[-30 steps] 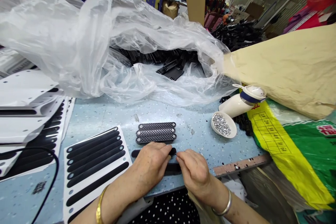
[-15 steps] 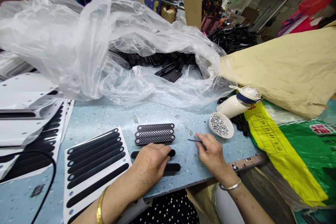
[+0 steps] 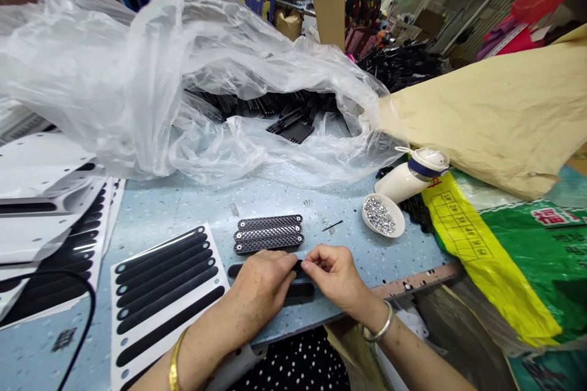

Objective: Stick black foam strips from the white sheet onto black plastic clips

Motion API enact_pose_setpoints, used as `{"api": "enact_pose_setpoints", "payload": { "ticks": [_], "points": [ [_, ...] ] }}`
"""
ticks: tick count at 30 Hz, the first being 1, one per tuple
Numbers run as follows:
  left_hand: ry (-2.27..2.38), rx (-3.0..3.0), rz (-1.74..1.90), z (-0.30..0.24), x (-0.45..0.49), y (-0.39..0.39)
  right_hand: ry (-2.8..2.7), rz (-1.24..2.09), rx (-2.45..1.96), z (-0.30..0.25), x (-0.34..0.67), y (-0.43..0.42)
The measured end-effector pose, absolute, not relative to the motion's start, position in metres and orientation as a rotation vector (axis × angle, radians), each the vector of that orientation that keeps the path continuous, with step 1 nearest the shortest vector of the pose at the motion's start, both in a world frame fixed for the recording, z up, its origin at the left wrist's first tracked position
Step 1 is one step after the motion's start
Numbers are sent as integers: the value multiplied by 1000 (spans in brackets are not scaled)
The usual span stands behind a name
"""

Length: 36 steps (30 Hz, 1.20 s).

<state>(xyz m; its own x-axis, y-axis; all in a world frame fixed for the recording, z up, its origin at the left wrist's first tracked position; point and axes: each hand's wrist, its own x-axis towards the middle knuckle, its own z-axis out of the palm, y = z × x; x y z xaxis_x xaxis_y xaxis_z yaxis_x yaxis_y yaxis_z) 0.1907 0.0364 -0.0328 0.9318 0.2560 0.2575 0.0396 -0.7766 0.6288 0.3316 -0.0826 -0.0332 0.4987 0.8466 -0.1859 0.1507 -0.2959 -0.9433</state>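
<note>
My left hand [image 3: 265, 284] is curled over a black strip [image 3: 235, 270] with rounded ends, its fingers closed on the strip near the right end. At that same end my right hand [image 3: 337, 276] pinches with thumb and forefinger; the exact grip is partly hidden. A second black strip [image 3: 302, 292] lies nearer the table edge, partly under my left hand. Just beyond, several black latticed bars [image 3: 268, 234] with small metal rings at their ends lie together. A thin black pointed tool [image 3: 332, 226] rests on the table to their right.
A sheet of black adhesive strips [image 3: 160, 299] lies left, with more sheets [image 3: 41, 220] beyond. At right are a white bowl [image 3: 398, 229] of small metal pieces and a white bottle [image 3: 398, 183]. A large plastic bag [image 3: 151, 85] with black parts spans the back. A person [image 3: 364, 3] is behind.
My right hand has put the thin black tool down on the table and moved left to the end of the strip. My left hand stays over the strip.
</note>
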Motion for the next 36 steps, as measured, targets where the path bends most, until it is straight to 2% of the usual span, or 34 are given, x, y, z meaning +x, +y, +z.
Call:
{"api": "enact_pose_setpoints", "payload": {
  "ticks": [6, 18, 26, 36],
  "points": [
    [209, 2433, 434, -36, 191, 37, -636, 1086, -1691, -30, 332, -76],
    [246, 2445, 299, -36, 194, 40, -580, 1043, -1731, -39, 331, -69],
    [196, 2594, 496, -37, 168, 56, -535, 1053, -1710, -36, 330, -66],
    [190, 2497, 591, -43, 164, 59, -544, 1059, -1650, -15, 317, -71]
  ]
}}
